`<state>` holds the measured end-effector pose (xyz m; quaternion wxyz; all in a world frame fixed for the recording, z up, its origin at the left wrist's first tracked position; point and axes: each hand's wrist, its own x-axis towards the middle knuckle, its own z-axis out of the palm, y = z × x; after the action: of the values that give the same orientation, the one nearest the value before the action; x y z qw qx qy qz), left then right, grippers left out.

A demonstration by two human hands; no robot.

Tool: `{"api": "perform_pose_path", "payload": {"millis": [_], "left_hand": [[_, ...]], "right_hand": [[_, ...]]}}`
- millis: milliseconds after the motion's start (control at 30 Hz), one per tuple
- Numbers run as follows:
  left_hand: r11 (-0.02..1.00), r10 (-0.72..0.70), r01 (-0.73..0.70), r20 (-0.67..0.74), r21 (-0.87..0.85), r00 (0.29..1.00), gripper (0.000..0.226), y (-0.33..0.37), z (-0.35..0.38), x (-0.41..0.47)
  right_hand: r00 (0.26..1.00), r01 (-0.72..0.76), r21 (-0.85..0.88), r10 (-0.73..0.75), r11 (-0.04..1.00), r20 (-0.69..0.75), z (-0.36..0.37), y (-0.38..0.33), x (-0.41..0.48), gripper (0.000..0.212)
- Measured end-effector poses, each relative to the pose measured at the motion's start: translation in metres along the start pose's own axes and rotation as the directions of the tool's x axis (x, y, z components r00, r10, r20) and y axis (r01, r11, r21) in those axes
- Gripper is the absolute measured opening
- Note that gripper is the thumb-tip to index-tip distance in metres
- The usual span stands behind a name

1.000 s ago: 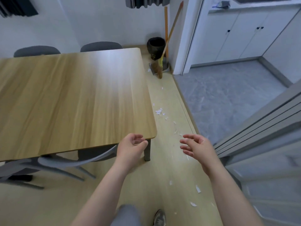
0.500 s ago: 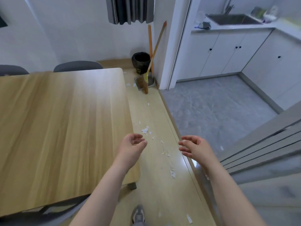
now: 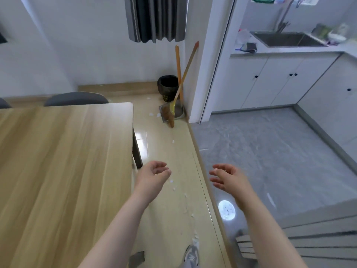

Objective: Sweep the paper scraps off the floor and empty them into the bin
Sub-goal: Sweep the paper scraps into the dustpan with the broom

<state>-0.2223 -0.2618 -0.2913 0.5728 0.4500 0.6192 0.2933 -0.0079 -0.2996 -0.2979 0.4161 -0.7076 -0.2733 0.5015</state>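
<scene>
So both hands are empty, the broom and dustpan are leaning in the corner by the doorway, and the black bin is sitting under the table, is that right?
Not quite: the black bin is not under the table; the head view shows it against the far wall, right beside the broom and dustpan in the corner by the doorway. The rest holds: the left hand and right hand are both empty.

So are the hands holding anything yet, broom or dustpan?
Nothing is held. The left hand and right hand are both empty; the broom and dustpan stand by the wall.
</scene>
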Motion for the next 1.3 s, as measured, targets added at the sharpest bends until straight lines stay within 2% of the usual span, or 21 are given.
{"api": "perform_pose_path", "payload": {"millis": [267,367,567,1067,1300], "left_hand": [[0.999,0.033,-0.031,-0.063,0.043,0.997,0.041,0.049,0.041,0.063],[0.999,0.033,-0.029,-0.091,0.04,0.995,0.036,0.066,0.049,0.098],[0.999,0.048,-0.046,-0.122,0.025,0.991,0.019,0.099,0.047,0.187],[1.0,0.01,-0.01,-0.121,-0.001,0.993,0.016,0.206,0.015,0.416],[1.0,-0.017,0.014,-0.18,-0.015,0.984,0.017,0.257,0.027,0.531]], "right_hand": [[0.999,0.037,0.001,-0.037,0.999,0.036,-0.039,-0.062,0.086,0.014],[0.997,0.052,-0.045,-0.049,0.998,0.058,-0.041,-0.081,0.123,0.015],[0.992,0.107,-0.146,-0.096,0.984,0.076,-0.021,-0.129,0.211,0.016],[0.997,0.077,-0.185,-0.071,0.98,0.039,0.037,-0.256,0.417,0.015],[0.989,0.127,-0.223,-0.107,0.966,0.099,0.049,-0.318,0.553,0.017]]}}
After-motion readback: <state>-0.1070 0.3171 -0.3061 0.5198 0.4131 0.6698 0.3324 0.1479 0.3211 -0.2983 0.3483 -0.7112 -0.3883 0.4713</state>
